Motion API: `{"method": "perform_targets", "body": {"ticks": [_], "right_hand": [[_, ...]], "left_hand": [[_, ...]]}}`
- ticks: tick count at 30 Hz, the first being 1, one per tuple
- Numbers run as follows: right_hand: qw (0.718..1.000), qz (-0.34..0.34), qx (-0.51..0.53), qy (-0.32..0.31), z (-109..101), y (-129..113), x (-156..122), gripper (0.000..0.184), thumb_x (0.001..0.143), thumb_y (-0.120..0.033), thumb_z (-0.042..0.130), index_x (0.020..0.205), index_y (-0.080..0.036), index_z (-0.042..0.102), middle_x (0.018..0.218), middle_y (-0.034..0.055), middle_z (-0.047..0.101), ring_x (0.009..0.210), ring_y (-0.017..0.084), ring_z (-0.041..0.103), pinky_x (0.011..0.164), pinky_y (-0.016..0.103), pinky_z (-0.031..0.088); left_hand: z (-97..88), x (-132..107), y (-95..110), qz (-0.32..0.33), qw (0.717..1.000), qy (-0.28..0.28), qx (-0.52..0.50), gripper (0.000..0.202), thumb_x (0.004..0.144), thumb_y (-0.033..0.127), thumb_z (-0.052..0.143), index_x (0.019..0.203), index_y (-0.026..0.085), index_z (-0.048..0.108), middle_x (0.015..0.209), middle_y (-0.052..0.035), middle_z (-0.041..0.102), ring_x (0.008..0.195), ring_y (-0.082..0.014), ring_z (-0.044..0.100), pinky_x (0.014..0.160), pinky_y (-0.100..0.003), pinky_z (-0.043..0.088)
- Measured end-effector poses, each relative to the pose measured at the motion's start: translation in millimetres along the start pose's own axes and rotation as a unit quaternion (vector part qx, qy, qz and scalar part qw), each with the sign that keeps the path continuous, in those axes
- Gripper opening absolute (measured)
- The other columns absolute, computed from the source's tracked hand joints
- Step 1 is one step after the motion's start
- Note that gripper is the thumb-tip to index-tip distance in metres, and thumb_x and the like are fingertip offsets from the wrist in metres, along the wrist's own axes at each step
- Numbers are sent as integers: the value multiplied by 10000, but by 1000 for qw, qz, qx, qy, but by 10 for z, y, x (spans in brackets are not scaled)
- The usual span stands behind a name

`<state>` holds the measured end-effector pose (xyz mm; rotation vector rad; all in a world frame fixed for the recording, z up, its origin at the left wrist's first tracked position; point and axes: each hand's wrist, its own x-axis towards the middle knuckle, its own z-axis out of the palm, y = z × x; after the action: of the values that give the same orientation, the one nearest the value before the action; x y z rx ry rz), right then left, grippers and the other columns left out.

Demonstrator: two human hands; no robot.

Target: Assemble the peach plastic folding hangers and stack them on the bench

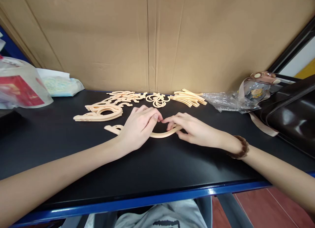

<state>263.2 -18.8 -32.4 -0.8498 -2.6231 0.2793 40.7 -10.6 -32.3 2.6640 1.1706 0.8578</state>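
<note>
Curved piece [162,135], one: pale peach, smooth and slim, bowing toward you, its blunt left end showing beside a small loop; it is spanning your two hands, at the middle of the black table [157,165]. Your left hand [139,127] is arching over it, hiding part; whether that hand is gripping, you cannot tell. Your right hand [194,129] is pinching its right end. Similar pieces [108,117] are lying behind, leftward.

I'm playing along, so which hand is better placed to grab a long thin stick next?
Probably the right hand: the thin sticks lie just beyond it, while the left hand is farther.
</note>
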Motion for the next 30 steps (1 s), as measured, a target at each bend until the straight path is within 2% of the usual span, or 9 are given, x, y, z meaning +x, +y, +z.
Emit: {"method": "perform_targets", "body": {"ticks": [4,8,10,13,16,18,22,25,30], "right_hand": [[996,32,-63,47,-30,226,-1,484,811,28,393,1210,-205,534,849,36,666,918,212,561,847,382,453],[988,71,-115,76,-43,345,-8,299,867,-77,444,1103,-182,595,1073,93,626,1028,242,564,881,403,466],[983,96,-130,91,-44,339,-11,270,887,-114,448,1105,-172,597,1079,98,632,1028,247,575,877,402,471],[978,135,-122,100,-48,280,-3,234,933,-225,448,1092,-168,609,972,86,678,905,238,618,800,388,487],[989,112,-55,85,-55,199,13,248,950,-302,452,1089,-178,615,984,79,689,899,227,625,809,372,474],[993,85,57,58,-57,148,21,281,973,-339,411,1120,-187,596,1013,65,690,929,208,631,835,344,470],[968,92,230,30,-50,81,24,355,999,-393,341,1218,-191,533,1025,47,698,992,187,633,884,320,466],[973,88,211,41,-43,74,23,336,985,-386,388,1219,-195,535,1055,52,679,980,185,628,867,322,473],[993,20,63,99,-45,99,5,192,917,-346,549,961,-188,650,965,52,615,896,174,580,827,315,456]], "left_hand": [[10,14,3,-4,1000,-10,-29,314,978,270,281,901,204,578,901,-5,644,880,-195,499,823,-360,348],[21,9,3,18,998,-32,-48,206,957,270,370,944,204,565,923,-11,623,891,-190,491,823,-338,393],[26,-2,4,46,996,-54,-54,171,939,309,433,994,204,556,999,-25,610,941,-196,493,852,-340,406],[32,-18,20,113,986,-102,-63,344,858,448,578,1099,207,532,1164,-52,564,1060,-216,477,922,-354,404],[38,-24,46,154,978,-125,-63,569,764,532,669,1199,212,490,1264,-70,518,1140,-235,447,987,-370,376],[38,-21,56,147,979,-125,-60,598,758,536,675,1224,220,473,1272,-72,513,1148,-239,444,994,-381,373],[29,-14,49,114,984,-120,-63,596,745,533,689,1224,254,469,1248,-50,515,1119,-234,465,969,-385,399],[27,-18,37,99,985,-127,-58,519,783,484,670,1206,257,473,1249,-41,513,1122,-226,477,967,-377,409],[52,-29,10,54,987,-141,-47,429,847,479,588,1189,243,481,1226,-46,526,1077,-215,534,906,-353,451]]}}
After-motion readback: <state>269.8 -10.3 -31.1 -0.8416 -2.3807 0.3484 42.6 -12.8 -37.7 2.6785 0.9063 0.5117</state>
